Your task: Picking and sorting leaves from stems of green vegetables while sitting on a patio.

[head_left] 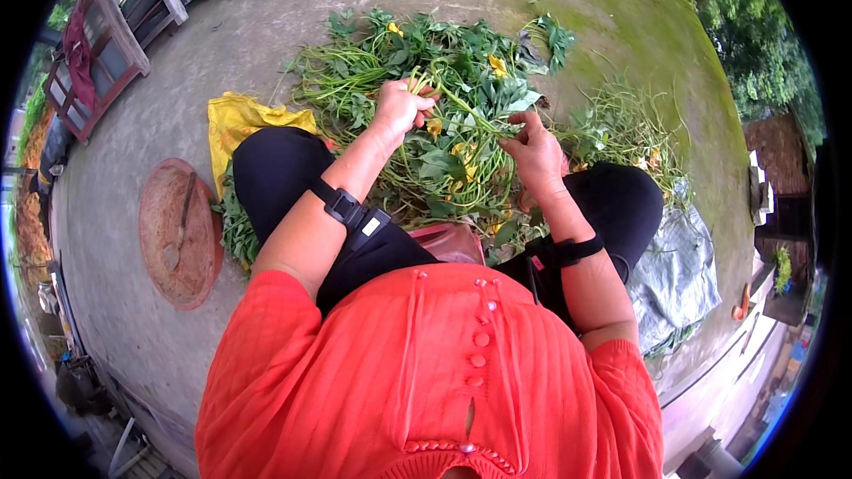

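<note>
My left hand (404, 111) is closed round a small bunch of long green leaf stalks (457, 102), held above the heap. Across from it, my right hand (537, 158) pinches the leafy end of the same bunch between thumb and fingers. Beneath both hands spreads a big heap of leafy green vines (444, 168), with several yellowed leaves among the green ones. To the right of my right hand lies a looser, thinner pile of stalks (626, 124). Part of the heap is hidden by my arms and knees.
A yellow sack (253, 129) lies by my left knee. Left of it a round reddish-brown basin (155, 257) has a long-handled tool inside. A silvery plastic sheet (679, 279) is beside my right knee. A wooden frame (106, 44) with dark red cloth stands far left.
</note>
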Motion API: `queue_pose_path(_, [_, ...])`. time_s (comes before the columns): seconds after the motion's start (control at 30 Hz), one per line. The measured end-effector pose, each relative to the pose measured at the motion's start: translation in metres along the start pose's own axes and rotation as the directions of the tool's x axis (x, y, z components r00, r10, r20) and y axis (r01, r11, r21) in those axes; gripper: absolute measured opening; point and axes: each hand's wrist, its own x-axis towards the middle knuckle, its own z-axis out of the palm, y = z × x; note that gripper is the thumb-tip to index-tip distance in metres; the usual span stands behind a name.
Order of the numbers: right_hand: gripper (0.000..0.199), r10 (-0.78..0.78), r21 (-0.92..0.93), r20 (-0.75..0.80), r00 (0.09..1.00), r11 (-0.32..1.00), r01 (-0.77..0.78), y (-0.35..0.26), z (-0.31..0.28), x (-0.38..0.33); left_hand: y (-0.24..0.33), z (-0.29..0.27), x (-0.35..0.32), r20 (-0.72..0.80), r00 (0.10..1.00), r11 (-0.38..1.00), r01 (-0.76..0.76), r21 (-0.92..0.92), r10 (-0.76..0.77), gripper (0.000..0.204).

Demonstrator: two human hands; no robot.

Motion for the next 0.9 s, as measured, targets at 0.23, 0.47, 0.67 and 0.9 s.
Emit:
queue_pose_path(0.23, [0.046, -0.054, 0.069, -0.017, 0.998, 0.996, 0.055, -0.008, -0.01, 0.0, -0.002, -0.02, 0.018, 0.054, 0.96, 0.726, -0.245, 0.642, 0.276, 0.011])
queue_pose_path(0.47, [0.023, 0.124, 0.595, 0.19, 0.974, 0.774, -0.215, 0.019, -0.011, 0.013, 0.021, -0.044, 0.016, -0.184, 0.962, 0.968, -0.166, 0.188, 0.2, 0.016])
queue_pose_path(0.67, [0.008, 0.069, 0.75, 0.348, 0.935, 0.578, -0.322, -0.016, -0.007, -0.002, -0.017, 0.024, -0.01, 0.402, 0.908, 0.881, 0.286, -0.376, -0.123, 0.023])
queue_pose_path(0.9, [0.013, 0.039, 0.667, 0.436, 0.899, 0.656, -0.352, -0.025, -0.006, -0.008, -0.034, 0.016, 0.0, 0.433, 0.894, 0.884, 0.292, -0.365, -0.116, 0.017])
